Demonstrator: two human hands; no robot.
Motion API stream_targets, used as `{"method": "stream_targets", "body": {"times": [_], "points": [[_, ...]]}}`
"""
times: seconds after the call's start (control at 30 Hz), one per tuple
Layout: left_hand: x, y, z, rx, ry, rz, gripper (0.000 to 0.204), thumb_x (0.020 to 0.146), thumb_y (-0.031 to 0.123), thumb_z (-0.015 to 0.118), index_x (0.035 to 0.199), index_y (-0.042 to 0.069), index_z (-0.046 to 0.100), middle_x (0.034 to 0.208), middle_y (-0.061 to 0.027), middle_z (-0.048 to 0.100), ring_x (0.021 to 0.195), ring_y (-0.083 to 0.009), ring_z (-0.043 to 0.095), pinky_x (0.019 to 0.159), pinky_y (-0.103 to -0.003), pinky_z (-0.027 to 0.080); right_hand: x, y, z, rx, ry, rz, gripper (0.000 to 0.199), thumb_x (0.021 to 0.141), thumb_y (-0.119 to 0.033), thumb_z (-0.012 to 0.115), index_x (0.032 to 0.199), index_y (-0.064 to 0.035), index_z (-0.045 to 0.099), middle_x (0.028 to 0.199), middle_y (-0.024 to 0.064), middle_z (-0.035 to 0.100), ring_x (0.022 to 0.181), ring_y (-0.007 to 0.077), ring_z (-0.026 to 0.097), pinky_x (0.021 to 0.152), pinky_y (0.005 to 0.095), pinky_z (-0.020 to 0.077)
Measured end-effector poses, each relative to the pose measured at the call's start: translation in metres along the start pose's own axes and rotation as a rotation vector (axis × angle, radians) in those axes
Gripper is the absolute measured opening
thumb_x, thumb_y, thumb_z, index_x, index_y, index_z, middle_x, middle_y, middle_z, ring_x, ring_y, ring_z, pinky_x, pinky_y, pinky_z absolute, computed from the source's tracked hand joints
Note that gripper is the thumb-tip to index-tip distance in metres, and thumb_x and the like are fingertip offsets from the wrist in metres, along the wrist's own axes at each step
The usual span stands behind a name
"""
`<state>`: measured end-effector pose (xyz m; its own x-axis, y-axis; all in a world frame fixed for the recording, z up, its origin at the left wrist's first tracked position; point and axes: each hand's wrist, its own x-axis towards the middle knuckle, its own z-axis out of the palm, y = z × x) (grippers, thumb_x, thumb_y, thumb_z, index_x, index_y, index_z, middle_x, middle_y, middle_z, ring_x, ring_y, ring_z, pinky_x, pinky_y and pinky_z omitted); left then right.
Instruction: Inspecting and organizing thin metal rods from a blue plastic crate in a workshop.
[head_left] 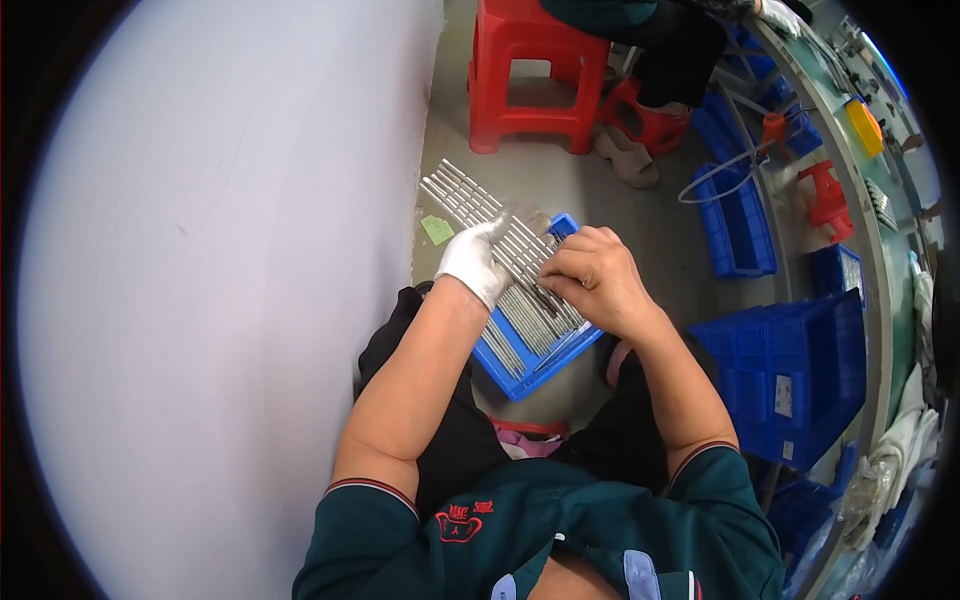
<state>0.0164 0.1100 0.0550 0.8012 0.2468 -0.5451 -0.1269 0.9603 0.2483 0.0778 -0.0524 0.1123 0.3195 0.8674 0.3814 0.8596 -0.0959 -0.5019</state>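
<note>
My left hand, in a white glove, is closed round a fanned bundle of thin metal rods. The rods slant from upper left to lower right above a shallow blue tray. More metal rods lie side by side in that tray. My bare right hand is closed in a pinch beside the lower ends of the held rods. Its fingers hide whatever is between the thumb and forefinger.
A white wall runs along my left. Ahead are a red stool, a seated person's dark-clothed legs and a beige clog. Blue bins stand at right, beside a long workbench. A green paper lies by the wall.
</note>
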Motion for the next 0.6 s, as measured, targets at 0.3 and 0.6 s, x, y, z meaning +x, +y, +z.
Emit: {"method": "stream_targets", "body": {"times": [0.3,0.6], "points": [[0.0,-0.002,-0.001,-0.026,-0.016,0.0,0.015,0.096,0.009,0.045,0.108,0.001,0.048,0.108,-0.0213,0.057,0.105,-0.0387,0.057,0.09,-0.053,0.05,-0.001,-0.003,0.006,-0.106,0.026,-0.05,0.01,0.064,-0.008,0.073,0.072,-0.0084,0.066,0.068,0.0027,0.059,0.072,0.0216,0.056,0.07,0.0334,0.0408],[0.003,0.002,-0.002,0.047,-0.067,0.049,0.018,0.096,0.011,0.046,0.112,0.003,0.046,0.11,-0.0203,0.056,0.107,-0.0403,0.056,0.089,-0.057,0.049,-0.003,0.005,0.006,0.165,0.072,0.183,0.009,0.071,-0.009,0.072,0.076,-0.0044,0.067,0.069,0.0071,0.06,0.07,0.0226,0.056,0.07,0.0335,0.0429]]}}
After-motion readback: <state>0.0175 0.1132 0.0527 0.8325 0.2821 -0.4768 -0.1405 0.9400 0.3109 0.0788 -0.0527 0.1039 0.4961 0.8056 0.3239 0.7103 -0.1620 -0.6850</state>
